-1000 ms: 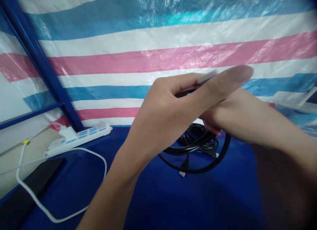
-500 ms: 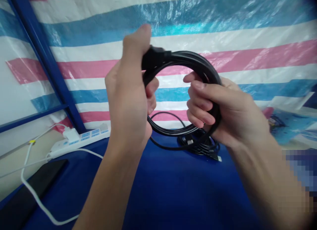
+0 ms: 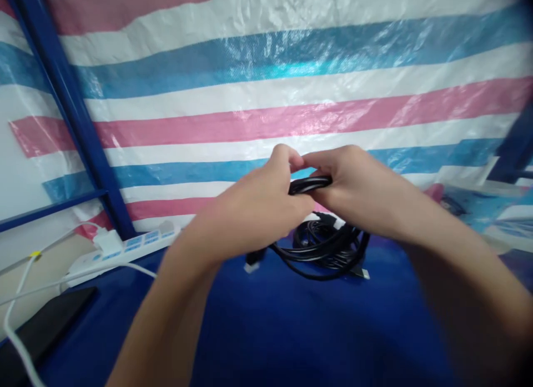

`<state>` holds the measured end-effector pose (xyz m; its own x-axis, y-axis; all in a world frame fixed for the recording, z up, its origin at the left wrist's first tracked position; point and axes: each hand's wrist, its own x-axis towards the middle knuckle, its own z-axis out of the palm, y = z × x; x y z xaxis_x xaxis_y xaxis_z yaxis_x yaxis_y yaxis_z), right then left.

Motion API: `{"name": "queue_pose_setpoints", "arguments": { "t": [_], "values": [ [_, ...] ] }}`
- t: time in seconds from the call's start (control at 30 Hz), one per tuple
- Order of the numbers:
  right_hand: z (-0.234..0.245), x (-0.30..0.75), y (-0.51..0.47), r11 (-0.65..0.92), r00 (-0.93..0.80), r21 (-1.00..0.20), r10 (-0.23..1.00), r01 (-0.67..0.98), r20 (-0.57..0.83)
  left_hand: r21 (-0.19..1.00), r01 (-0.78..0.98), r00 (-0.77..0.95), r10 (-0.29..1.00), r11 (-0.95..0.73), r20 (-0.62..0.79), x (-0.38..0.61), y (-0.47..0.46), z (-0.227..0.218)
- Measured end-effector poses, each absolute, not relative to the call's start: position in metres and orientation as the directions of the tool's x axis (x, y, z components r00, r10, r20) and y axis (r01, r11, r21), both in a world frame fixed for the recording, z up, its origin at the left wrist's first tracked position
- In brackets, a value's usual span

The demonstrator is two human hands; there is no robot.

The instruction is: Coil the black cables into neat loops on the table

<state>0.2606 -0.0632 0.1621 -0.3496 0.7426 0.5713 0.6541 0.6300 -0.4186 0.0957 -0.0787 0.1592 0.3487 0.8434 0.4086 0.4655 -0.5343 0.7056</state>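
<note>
A coiled black cable is held between my two hands above the blue table. My left hand closes round the coil from the left, its thumb and fingertips close to the other hand. From the right, my right hand grips the same coil, fingers bent and partly hidden behind it. Loops of the cable hang beneath both hands. A dark connector with a pale end dangles below my left hand, blurred. Behind the hanging loops, another black cable bundle lies on the table, with a silver plug tip showing.
At the left, a white power strip carries a white plug and white cords. A flat black object lies at the table's left edge. Striped sheeting hangs behind, beside a blue metal post. Blue-and-white packaging is at right.
Both hands have come down and closer together. The coil, earlier a wide upright ring facing me, is now gripped edge-on at its top, with loops hanging below.
</note>
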Motion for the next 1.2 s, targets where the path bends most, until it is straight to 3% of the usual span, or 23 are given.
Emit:
{"name": "queue_pose_setpoints", "arguments": {
  "t": [0.07,0.2,0.27,0.33,0.43,0.6,0.67,0.8,0.87,0.97,1.07,1.2],
  "values": [
    [0.162,0.256,-0.065,0.652,-0.289,-0.417,0.699,0.633,0.654,0.749,0.38,0.227,0.84,-0.542,0.493,0.108,-0.075,0.157],
    [0.163,0.258,-0.064,0.723,-0.174,-0.54,0.654,0.432,0.736,0.861,0.014,0.133,0.854,-0.509,0.503,0.114,-0.068,0.161],
    [0.164,0.262,-0.062,0.719,-0.19,-0.663,0.695,0.209,0.694,0.87,-0.161,0.091,0.871,-0.465,0.483,0.112,-0.067,0.164],
    [0.165,0.266,-0.058,0.602,-0.251,-0.797,0.765,-0.046,0.593,0.864,-0.259,0.077,0.883,-0.432,0.464,0.111,-0.067,0.165],
    [0.163,0.268,-0.054,0.422,-0.324,-0.886,0.824,-0.194,0.464,0.887,-0.203,0.123,0.888,-0.414,0.442,0.109,-0.067,0.163],
    [0.156,0.271,-0.055,0.517,-0.519,-0.845,0.764,0.139,0.382,0.91,0.063,0.281,0.882,-0.411,0.379,0.104,-0.071,0.162],
    [0.155,0.272,-0.058,0.552,-0.559,-0.818,0.735,0.164,0.384,0.897,0.079,0.278,0.874,-0.435,0.399,0.104,-0.075,0.164],
    [0.159,0.266,-0.066,0.678,-0.442,-0.728,0.687,0.104,0.577,0.892,-0.059,0.19,0.872,-0.448,0.45,0.111,-0.078,0.167],
    [0.161,0.261,-0.068,0.784,-0.264,-0.591,0.621,0.191,0.738,0.889,-0.179,0.114,0.888,-0.422,0.445,0.117,-0.077,0.166],
    [0.16,0.255,-0.066,0.811,-0.091,-0.403,0.481,0.424,0.872,0.865,-0.315,0.009,0.91,-0.39,0.414,0.123,-0.075,0.162],
    [0.156,0.252,-0.061,0.737,-0.059,-0.263,0.379,0.623,0.923,0.842,-0.385,-0.041,0.919,-0.378,0.393,0.124,-0.072,0.161],
    [0.155,0.253,-0.059,0.669,-0.163,-0.156,0.389,0.727,0.907,0.89,-0.295,0.005,0.93,-0.349,0.367,0.118,-0.068,0.162]
  ]
}}
